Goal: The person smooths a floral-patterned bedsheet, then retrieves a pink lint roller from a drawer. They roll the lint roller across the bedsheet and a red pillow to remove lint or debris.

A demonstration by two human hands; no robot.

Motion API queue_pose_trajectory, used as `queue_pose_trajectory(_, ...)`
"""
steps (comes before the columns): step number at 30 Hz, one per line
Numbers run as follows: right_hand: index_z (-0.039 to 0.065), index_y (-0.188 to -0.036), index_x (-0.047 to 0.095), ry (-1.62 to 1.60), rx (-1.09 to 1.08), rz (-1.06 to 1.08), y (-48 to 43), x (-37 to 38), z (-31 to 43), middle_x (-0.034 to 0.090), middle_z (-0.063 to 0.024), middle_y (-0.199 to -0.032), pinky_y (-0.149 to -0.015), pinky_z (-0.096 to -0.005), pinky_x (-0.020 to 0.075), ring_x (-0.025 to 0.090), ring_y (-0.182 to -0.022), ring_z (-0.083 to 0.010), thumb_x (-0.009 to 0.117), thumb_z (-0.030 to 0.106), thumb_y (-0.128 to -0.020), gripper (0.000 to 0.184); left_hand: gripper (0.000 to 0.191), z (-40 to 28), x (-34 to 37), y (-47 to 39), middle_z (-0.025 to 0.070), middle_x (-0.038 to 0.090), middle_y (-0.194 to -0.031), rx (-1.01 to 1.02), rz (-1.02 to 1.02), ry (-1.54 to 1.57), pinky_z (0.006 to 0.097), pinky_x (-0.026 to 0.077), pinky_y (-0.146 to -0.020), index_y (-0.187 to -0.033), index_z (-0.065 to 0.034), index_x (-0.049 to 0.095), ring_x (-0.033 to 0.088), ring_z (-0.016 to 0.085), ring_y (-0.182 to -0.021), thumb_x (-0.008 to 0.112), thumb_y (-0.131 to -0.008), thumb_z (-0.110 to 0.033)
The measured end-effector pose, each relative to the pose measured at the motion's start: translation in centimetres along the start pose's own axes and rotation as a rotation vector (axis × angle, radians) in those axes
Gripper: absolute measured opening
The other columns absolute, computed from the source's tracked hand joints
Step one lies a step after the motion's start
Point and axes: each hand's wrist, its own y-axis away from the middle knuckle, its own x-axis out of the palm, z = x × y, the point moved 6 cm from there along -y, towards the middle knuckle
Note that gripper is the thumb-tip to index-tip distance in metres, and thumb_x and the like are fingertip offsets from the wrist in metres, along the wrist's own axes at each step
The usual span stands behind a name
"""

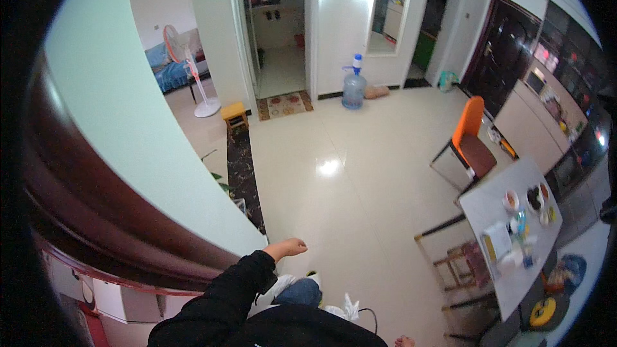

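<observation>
My left hand (290, 247), in a black sleeve, reaches forward over the tiled floor (332, 212) with its fingers loosely curled. I see nothing in it. The end of a pale green wall (193, 173) is nearest to it. My right hand (405, 341) shows only in part at the bottom edge, so its grip is hidden. Below the left hand, a blue jeans leg (299, 292) shows beside white material. A white plastic bag (350, 306) and a thin black cord or handle (373, 317) are in front of my torso.
On the right, a table (511, 274) carries bowls and papers, with an orange chair (468, 120) and a wooden stool (458, 267) nearby. Ahead are a water bottle with pump (354, 90), a yellow stool (234, 114), a doormat (284, 105) and a standing fan (195, 74).
</observation>
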Motion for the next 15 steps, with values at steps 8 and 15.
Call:
queue_pose_trajectory(8,0.003,-0.102,0.059,-0.076,-0.013,-0.041,-27.5,-3.0,22.9,0.063,-0.0154,-0.076,-0.067,-0.0444,0.0498,0.060,-0.068,-0.0284,0.049,0.038,-0.089,0.039,0.040,13.3,-16.7,-8.9,0.0104,0.067,-0.087,-0.062,-0.101,0.047,0.0387,0.049,-0.070,-0.098,-0.0005,0.065,0.061,0.022,-0.073,0.050,-0.094,-0.037)
queue_pose_trajectory(15,0.003,-0.102,0.060,0.064,-0.011,0.364,-40.0,-6.5,54.0,0.063,-0.0127,-0.077,-0.063,-0.0415,0.0481,0.059,-0.066,-0.0263,0.052,0.032,-0.088,0.033,0.033,26.0,-35.3,-15.0,0.0192,0.064,-0.093,-0.299,-0.414,0.160,0.0427,0.049,-0.075,-0.097,0.0000,0.064,0.062,0.034,-0.084,0.049,-0.090,-0.028)
